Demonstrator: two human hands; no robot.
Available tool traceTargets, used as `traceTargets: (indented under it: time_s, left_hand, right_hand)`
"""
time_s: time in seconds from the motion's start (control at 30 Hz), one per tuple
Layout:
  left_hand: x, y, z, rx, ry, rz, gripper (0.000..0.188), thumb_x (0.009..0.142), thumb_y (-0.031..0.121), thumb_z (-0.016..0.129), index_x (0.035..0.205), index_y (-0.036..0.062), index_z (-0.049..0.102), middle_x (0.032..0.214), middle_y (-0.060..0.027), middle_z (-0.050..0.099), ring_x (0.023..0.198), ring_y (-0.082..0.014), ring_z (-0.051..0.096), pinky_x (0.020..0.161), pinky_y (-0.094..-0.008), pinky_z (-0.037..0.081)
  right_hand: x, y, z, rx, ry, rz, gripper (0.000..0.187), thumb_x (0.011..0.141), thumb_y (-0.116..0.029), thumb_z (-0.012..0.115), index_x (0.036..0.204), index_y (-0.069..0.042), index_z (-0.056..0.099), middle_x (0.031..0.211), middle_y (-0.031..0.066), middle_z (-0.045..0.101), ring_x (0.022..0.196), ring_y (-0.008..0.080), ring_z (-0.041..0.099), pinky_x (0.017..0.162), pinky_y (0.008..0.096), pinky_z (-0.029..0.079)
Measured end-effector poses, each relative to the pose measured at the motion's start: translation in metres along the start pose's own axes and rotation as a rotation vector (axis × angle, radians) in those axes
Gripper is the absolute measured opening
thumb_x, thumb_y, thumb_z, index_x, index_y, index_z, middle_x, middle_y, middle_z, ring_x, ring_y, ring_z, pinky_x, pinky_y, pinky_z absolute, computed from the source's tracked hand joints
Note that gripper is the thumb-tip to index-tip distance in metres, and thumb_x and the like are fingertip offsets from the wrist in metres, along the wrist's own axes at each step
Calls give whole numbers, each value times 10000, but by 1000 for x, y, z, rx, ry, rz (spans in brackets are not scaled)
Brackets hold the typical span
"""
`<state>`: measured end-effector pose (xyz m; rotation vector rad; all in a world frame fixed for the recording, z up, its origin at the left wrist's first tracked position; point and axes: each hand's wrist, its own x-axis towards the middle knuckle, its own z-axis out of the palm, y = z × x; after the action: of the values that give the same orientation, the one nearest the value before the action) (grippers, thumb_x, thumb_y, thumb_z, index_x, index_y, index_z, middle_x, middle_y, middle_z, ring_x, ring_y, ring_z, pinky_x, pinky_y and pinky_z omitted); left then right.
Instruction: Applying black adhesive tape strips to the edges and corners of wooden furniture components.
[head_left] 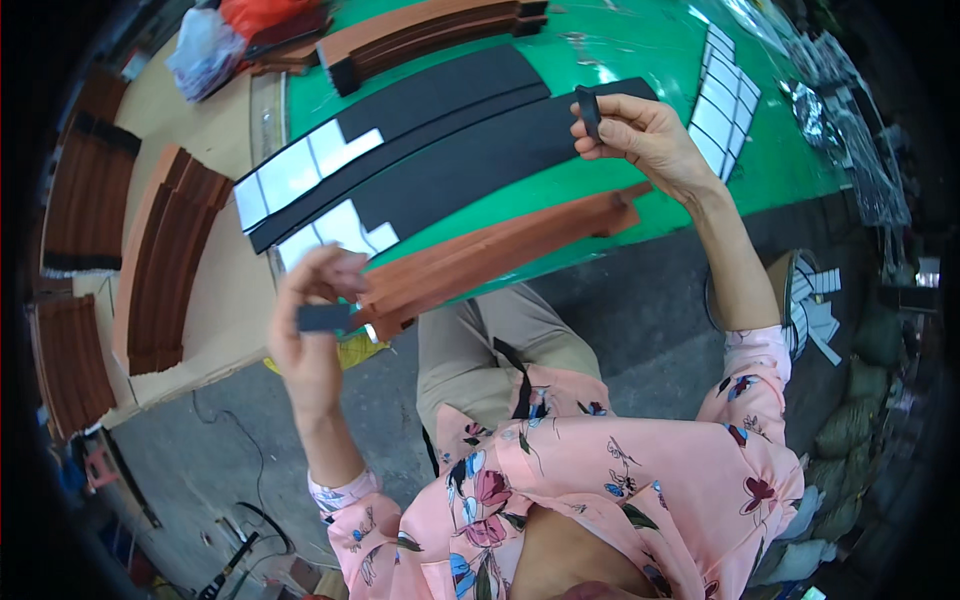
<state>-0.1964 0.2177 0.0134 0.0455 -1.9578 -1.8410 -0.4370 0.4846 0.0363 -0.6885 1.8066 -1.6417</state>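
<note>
My right hand (648, 140) is raised over the far right of the green table and pinches a small black strip (588, 113) between thumb and fingers. My left hand (310, 315), a little blurred, is at the near left end of a long reddish-brown wooden piece (490, 250). Its fingers are curled, and a small dark rectangular piece (323, 318) lies across it. The wooden piece rests along the table's near edge. Behind it lie two long black sheets (500, 150), with white backing squares (300, 175) at their left ends.
Stacked brown wooden pieces (165, 260) stand on the beige board at left, and more (430, 40) at the back. White backing sheets (725, 100) lie at right on the green table (640, 45). A bin (800, 290) with white scraps stands right of my arm.
</note>
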Motion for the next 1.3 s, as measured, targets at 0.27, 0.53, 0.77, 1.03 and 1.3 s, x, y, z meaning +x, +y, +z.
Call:
traceTargets:
  time_s: [0.27, 0.53, 0.77, 1.03, 1.3]
  left_hand:
    - [-7, -25, 157, 926, -377, 474, 485, 802, 455, 552, 1124, 94, 582, 1230, -141, 505, 1131, -304, 464, 933, -451, 305]
    - [14, -49, 214, 1047, -353, 378, 464, 796, 510, 537, 1137, 201, 601, 1325, -194, 403, 1236, -320, 381, 952, -589, 210]
    - [24, -55, 224, 1081, -352, 252, 474, 786, 481, 561, 1133, 160, 603, 1295, -98, 467, 1240, -281, 397, 974, -669, 118]
    - [24, -57, 226, 1064, -312, 215, 437, 785, 449, 577, 1099, 147, 611, 1269, -19, 509, 1225, -230, 422, 982, -665, 99]
    - [25, -58, 227, 1030, -292, 191, 416, 767, 430, 607, 1068, 145, 632, 1256, -19, 530, 1222, -228, 428, 996, -645, 73]
  right_hand:
    - [-75, 40, -42, -254, 182, -136, 253, 867, -112, 599, 1083, 20, 605, 969, 60, 634, 853, 154, 616, 775, 268, 506]
    - [-84, 46, -62, -776, 149, -356, 271, 760, -86, 675, 1027, -50, 644, 902, 83, 641, 854, 219, 595, 707, 313, 486]
    - [-68, 53, -71, -858, 65, -500, 241, 733, -111, 690, 962, -48, 650, 874, 75, 625, 834, 242, 579, 699, 334, 479]
    - [-56, 56, -78, -901, -34, -519, 216, 729, -122, 685, 942, -88, 680, 844, 49, 592, 775, 218, 547, 665, 317, 466]
    - [-51, 56, -78, -901, -80, -524, 215, 725, -120, 689, 940, -107, 687, 829, 43, 576, 754, 210, 532, 646, 315, 457]
